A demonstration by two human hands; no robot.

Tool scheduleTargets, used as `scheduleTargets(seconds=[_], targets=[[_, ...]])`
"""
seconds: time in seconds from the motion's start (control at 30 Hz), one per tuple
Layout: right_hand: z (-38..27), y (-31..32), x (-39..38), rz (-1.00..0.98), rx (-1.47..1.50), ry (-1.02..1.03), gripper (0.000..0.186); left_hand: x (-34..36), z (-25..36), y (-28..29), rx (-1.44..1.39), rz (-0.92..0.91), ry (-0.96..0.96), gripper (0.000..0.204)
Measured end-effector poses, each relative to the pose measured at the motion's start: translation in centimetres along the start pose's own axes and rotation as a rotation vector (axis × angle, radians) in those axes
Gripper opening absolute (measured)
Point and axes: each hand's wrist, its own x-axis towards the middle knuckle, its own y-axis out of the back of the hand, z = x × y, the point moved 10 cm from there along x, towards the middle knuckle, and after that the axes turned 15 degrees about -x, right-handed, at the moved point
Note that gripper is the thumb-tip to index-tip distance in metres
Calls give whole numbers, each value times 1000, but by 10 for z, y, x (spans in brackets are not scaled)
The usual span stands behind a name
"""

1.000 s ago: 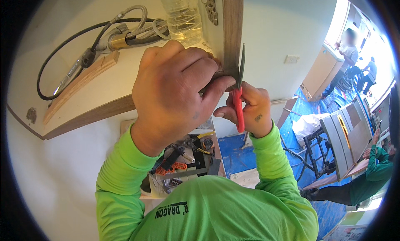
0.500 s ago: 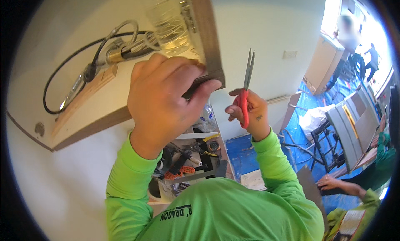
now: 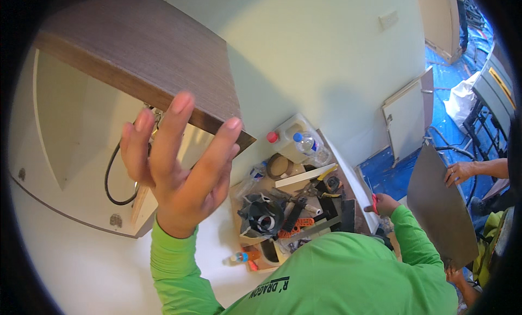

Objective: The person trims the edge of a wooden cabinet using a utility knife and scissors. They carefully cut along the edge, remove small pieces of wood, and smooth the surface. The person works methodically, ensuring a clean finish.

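Note:
My left hand (image 3: 187,176) is raised with its fingers spread and holds nothing. It appears just in front of the front corner of a wall cabinet (image 3: 157,54) with a brown wood-grain face and a pale inside. Whether the fingertips touch the cabinet's edge I cannot tell. My right hand (image 3: 387,205) is down on the right, closed on red-handled scissors (image 3: 373,203). Their thin blades point away beside a white board edge. Inside the cabinet, a black cable (image 3: 110,176) loops out partly behind my left hand.
Below stands a crowded worktop with black tools (image 3: 296,209), an orange tool (image 3: 296,228), a blue-capped bottle (image 3: 307,143) and a red-capped jug (image 3: 283,138). At right, another person's hand (image 3: 459,173) grips a brown panel (image 3: 435,206). Blue sheeting (image 3: 380,168) covers the floor.
My left hand has let go of the cabinet corner and spread its fingers. My right hand has lowered to the right with the scissors. The view has shifted, showing more worktop.

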Motion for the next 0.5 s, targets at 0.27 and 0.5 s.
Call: scheduleTargets(seconds=[0.27, 0.5], targets=[[-7, -45, -13, -297, -115, -11, 64, 18, -7, -23, -88, -231, -67, 14], [-37, -49, -33, -483, -44, 156, 74, 16, -16, -26, -59, -290, 22, 21]])
